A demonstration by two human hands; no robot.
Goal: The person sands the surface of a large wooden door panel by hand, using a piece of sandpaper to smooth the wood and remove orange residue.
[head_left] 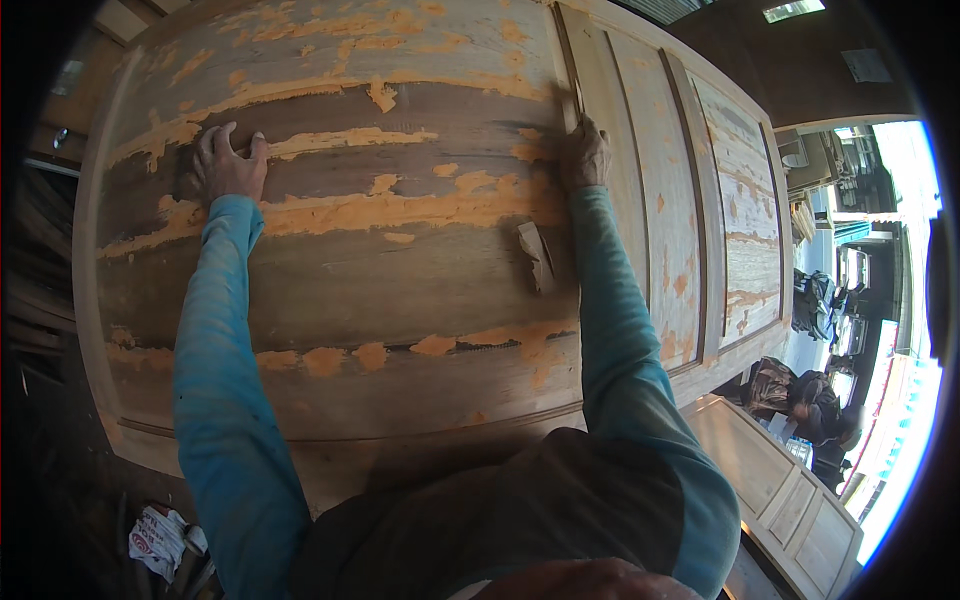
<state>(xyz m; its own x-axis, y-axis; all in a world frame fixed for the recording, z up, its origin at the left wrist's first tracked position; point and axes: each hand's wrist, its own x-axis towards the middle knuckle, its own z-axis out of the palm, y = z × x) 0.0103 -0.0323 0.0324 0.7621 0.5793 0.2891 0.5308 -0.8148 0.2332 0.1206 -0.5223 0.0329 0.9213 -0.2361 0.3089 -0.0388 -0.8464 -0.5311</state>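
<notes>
A large wooden door panel (400,285) lies in front of me, its boards streaked with orange filler (360,215). My left hand (232,165) rests on the left part of the panel, fingers apart and bent, holding nothing. Over at the raised moulding (582,60) right of the broad panel, my right hand (588,158) is closed, with its fingers pressed at the inner edge. What it grips is hidden and slightly blurred. A folded, torn piece of pale-edged brown paper (537,258) lies on the boards below and left of my right hand.
Beyond the moulding the door continues right with narrower framed panels (745,200). Another panelled door (780,480) leans or lies at the lower right. Dark bags (800,395) and stacked goods stand near the bright opening. A white printed bag (158,540) lies at the lower left.
</notes>
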